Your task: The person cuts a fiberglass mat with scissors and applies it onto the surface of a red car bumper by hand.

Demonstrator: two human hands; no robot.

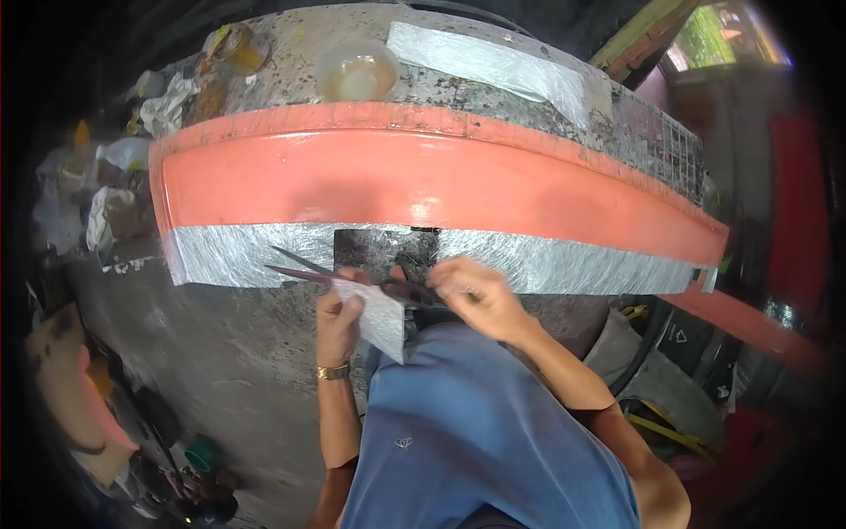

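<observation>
My left hand [337, 322] grips a small piece of white fibreglass mat [379, 319] between thumb and fingers. Dark scissors [304, 271] lie across the top of this piece, their blades spread and pointing left. At the handle end, my right hand [476, 298] is closed with its fingers curled; slight blur hides exactly how they meet the handles. Just beyond both hands is a long orange moulded panel [291, 181]. White fibreglass strips [564, 262] run along its near edge on both sides, with a dark square patch [361, 249] between them.
On the speckled worktable [291, 66] behind the panel stand a translucent bowl [357, 72] and a yellow-stained container [240, 50]. A larger sheet of fibreglass mat [493, 66] lies there too. Plastic jugs [123, 154] crowd the left; grey panels [665, 397] lie at lower right.
</observation>
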